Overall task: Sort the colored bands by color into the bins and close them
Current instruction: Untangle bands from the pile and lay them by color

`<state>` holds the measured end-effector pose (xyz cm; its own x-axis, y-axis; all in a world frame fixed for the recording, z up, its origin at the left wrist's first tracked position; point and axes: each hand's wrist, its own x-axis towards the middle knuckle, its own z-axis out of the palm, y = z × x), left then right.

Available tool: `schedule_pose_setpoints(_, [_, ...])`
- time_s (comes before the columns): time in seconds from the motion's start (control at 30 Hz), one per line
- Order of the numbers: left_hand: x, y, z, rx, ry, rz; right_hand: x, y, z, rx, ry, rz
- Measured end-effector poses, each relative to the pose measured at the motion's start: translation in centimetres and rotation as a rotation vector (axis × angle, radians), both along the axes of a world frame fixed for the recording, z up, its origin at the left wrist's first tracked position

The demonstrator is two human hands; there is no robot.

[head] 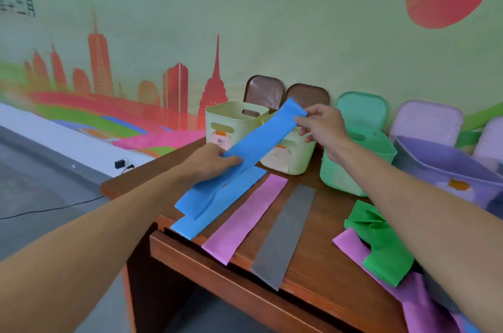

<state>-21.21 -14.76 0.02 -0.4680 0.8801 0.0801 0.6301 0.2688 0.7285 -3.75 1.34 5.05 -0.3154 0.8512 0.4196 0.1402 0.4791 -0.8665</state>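
Both hands stretch a blue band mid-frame above the worktop: left hand and right hand pinch opposite ends. Light, floppy, probably best gripped at its ends.

Both bare arms reach forward. The left hand pinches a blue band partway along its length; the right hand, held higher and farther out, pinches its upper end.
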Motion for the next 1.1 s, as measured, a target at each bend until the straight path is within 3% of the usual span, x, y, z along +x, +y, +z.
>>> schedule_pose_setpoints(0.23, [-3.8, -1.3, -3.6, -0.124, -0.048, 0.04, -4.5, 3.2, -5.3, 0.177, -0.406, 0.018])
schedule_pose_setpoints(0.47, [-4.3, -0.3, -5.2, -0.302, -0.096, 0.035, -8.4, 4.4, -9.5, 0.277, -0.656, -0.125])
schedule_pose_setpoints(0.7, [-4.7, 0.4, -6.4, -0.245, -0.264, 0.005, -9.8, 5.6, -12.4, 0.32, -0.748, -0.221])
schedule_pose_setpoints(1.1, [-4.9, 0.6, -6.8, -0.229, -0.173, -0.016, -10.3, 7.1, -14.0, 0.378, -0.826, -0.282])
